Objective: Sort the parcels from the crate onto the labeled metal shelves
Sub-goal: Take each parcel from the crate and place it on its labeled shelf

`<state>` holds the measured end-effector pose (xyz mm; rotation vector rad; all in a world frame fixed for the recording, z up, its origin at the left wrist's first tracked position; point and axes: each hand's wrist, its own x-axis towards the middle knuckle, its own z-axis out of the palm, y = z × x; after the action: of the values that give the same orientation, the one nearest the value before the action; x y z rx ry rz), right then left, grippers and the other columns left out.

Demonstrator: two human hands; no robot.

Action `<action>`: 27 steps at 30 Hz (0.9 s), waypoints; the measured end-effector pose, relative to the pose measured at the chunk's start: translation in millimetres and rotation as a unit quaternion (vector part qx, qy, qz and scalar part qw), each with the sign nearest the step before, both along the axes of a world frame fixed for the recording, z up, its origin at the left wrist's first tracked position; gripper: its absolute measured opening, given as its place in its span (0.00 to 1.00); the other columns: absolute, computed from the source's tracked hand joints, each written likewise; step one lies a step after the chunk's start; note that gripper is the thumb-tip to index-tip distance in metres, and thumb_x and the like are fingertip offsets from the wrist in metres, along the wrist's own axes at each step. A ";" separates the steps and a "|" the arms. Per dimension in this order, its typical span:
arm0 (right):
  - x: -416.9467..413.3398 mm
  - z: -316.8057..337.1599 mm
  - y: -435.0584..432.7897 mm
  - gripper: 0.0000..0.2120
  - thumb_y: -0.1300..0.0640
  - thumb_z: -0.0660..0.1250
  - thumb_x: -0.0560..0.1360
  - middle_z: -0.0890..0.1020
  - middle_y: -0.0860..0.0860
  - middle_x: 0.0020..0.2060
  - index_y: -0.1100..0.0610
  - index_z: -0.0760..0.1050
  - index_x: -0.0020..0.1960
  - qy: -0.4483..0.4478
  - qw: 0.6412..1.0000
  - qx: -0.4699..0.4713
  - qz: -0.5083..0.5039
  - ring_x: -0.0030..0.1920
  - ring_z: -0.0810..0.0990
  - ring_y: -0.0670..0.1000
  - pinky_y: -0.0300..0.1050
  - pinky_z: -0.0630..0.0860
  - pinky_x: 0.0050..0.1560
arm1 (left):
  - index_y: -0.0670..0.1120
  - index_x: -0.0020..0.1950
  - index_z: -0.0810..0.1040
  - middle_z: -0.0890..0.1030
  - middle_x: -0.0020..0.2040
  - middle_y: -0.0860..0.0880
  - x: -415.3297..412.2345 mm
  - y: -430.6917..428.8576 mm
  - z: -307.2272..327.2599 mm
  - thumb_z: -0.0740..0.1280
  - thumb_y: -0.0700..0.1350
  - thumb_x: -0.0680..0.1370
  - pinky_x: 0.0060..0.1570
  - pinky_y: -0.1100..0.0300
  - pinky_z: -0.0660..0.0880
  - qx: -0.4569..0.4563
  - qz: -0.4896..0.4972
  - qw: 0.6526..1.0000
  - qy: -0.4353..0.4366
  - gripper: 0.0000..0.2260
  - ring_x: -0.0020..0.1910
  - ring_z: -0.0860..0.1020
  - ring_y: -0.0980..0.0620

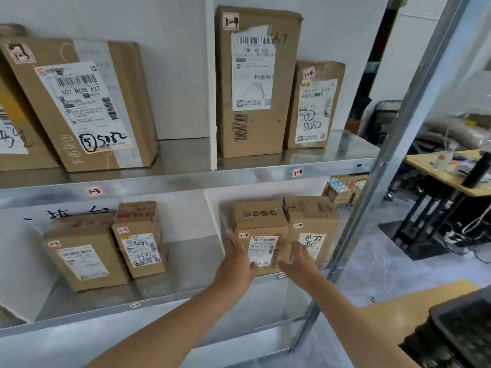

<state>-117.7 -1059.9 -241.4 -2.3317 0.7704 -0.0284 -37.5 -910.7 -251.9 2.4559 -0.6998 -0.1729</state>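
— Parcels fill the metal shelves (186,179); what's the biggest thing up there?

— The wide carton (79,102) on the upper level, tagged 1-3, leaning to the left. Past the white divider (211,83) stands the tall box (255,83) tagged 1-4, upright, with a shorter box (313,107) just beside it on the right.

— And lower down?

— Two cartons sit in the left bay. In the right bay, two more stand touching each other: the right-hand box (316,221) and the small parcel (261,224) I have between my hands.

— How's your grip on it?

— My left hand (236,257) lies flat against its left front edge, fingers stretched out. My right hand (299,257) presses near its lower right corner, fingers loosely spread. Neither is curled around it; it rests on the lower shelf, at the front edge, above a tiny paper tag (281,275).
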 end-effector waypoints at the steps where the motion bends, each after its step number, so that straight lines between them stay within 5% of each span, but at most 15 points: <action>1: 3.9 -4.4 -7.0 0.28 0.56 0.65 0.79 0.68 0.57 0.68 0.59 0.59 0.75 0.007 1.000 0.002 0.014 0.67 0.69 0.58 0.47 0.67 0.66 | 0.38 0.76 0.41 0.52 0.76 0.39 -0.7 -7.3 -0.1 0.67 0.45 0.77 0.47 0.60 0.70 -0.010 0.016 1.000 0.018 0.40 0.60 0.76 0.42; 4: 20.5 -15.9 -16.4 0.25 0.57 0.65 0.79 0.70 0.58 0.67 0.61 0.61 0.73 0.011 0.998 0.048 0.024 0.66 0.72 0.59 0.43 0.69 0.60 | 0.42 0.76 0.46 0.63 0.73 0.43 2.3 -22.5 -7.3 0.68 0.45 0.76 0.53 0.60 0.73 -0.051 0.069 0.993 0.087 0.38 0.59 0.77 0.47; 7: 38.4 -30.1 -21.0 0.30 0.57 0.68 0.76 0.71 0.59 0.67 0.64 0.58 0.71 0.020 0.996 0.089 0.002 0.67 0.71 0.60 0.49 0.70 0.65 | 0.40 0.71 0.55 0.70 0.68 0.44 6.7 -31.6 -12.5 0.67 0.42 0.77 0.50 0.64 0.71 -0.064 0.109 0.984 0.124 0.29 0.59 0.77 0.48; 12: 66.0 -43.2 -34.1 0.33 0.57 0.70 0.75 0.68 0.58 0.66 0.65 0.57 0.72 0.020 0.994 0.111 0.003 0.66 0.71 0.58 0.46 0.69 0.66 | 0.39 0.67 0.61 0.72 0.64 0.43 19.2 -47.0 -18.5 0.68 0.39 0.76 0.57 0.56 0.74 -0.075 0.149 0.979 0.117 0.23 0.59 0.76 0.46; 18: 82.8 -59.6 -45.4 0.32 0.56 0.70 0.71 0.76 0.55 0.63 0.59 0.61 0.70 0.021 0.988 0.154 0.001 0.61 0.76 0.55 0.49 0.74 0.63 | 0.38 0.66 0.62 0.76 0.60 0.42 37.5 -63.9 -11.2 0.69 0.42 0.75 0.47 0.59 0.72 -0.036 0.188 0.977 0.091 0.24 0.57 0.77 0.44; 24: 65.1 -68.3 -70.7 0.03 0.57 0.67 0.76 0.76 0.49 0.39 0.55 0.73 0.46 0.064 0.986 0.152 0.034 0.35 0.73 0.45 0.31 0.67 0.28 | 0.38 0.65 0.63 0.77 0.62 0.41 45.6 -64.2 -14.8 0.69 0.41 0.76 0.54 0.54 0.74 -0.054 0.194 0.974 0.106 0.23 0.59 0.77 0.42; 27: 38.6 -87.5 -107.5 0.15 0.56 0.71 0.74 0.78 0.54 0.44 0.62 0.75 0.58 0.100 0.979 0.176 -0.027 0.36 0.72 0.48 0.34 0.68 0.30 | 0.38 0.63 0.64 0.77 0.61 0.40 47.1 -58.5 -13.8 0.69 0.40 0.76 0.53 0.55 0.72 -0.064 0.192 0.975 0.094 0.20 0.59 0.77 0.41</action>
<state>-79.0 -1167.4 -328.9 -1.9947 0.8606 0.3001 9.6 -969.2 -265.8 2.3587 -0.1423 -0.1995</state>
